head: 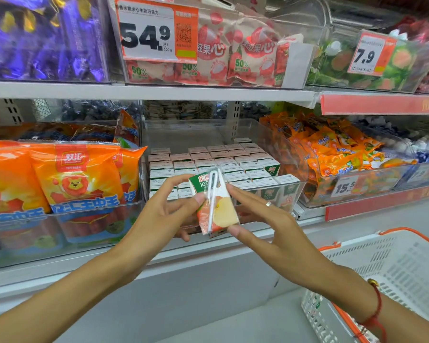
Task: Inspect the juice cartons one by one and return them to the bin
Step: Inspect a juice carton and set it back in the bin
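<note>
A small apple juice carton (221, 211), green at the top with a wrapped white straw on its side, is held up in front of the shelf between both hands. My left hand (164, 214) pinches its left edge with thumb and fingers. My right hand (265, 219), with a ring on one finger, grips its right edge. Just behind stands the clear plastic bin (300, 157), filled with several rows of identical cartons (221, 162) standing upright.
Orange sausage packs (67, 179) fill the bin to the left, and orange snack bags (337, 154) the bin to the right. A white shopping basket with orange handles (391, 273) sits at the lower right. Upper shelf bins carry price tags.
</note>
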{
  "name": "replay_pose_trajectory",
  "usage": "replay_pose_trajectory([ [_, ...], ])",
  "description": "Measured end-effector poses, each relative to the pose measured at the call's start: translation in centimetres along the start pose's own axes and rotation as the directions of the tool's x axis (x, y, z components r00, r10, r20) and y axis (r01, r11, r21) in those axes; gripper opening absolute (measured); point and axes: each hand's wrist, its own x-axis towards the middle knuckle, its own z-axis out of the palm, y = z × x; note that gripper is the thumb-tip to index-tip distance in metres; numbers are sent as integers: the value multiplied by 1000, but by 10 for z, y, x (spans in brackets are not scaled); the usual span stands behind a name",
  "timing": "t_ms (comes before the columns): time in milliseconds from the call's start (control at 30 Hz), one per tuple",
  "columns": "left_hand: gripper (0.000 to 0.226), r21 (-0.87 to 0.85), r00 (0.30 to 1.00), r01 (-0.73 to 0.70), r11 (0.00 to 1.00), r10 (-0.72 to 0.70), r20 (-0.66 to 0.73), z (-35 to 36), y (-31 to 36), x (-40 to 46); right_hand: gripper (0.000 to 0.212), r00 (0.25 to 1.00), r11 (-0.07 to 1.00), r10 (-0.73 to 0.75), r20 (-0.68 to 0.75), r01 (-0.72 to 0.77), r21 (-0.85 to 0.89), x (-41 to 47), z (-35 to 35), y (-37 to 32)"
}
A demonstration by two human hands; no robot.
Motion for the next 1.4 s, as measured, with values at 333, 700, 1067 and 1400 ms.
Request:
replay_pose_trajectory([
  [333,77,70,850,478,875,-481,213,5,0,-6,54,835,747,546,-60,-454,486,12,6,-9],
  [700,68,48,915,371,928,-373,156,5,-2,-9,51,839,691,528,132,-515,508,7,5,-12],
  [1067,84,185,969,-245,952,233,83,11,-6,-5,49,909,784,416,-25,-344,517,7,7,-8],
  [1400,64,-151,967,256,955,-253,40,1,0,4,46,919,850,-294,-262,126,-512,6,8,5],
])
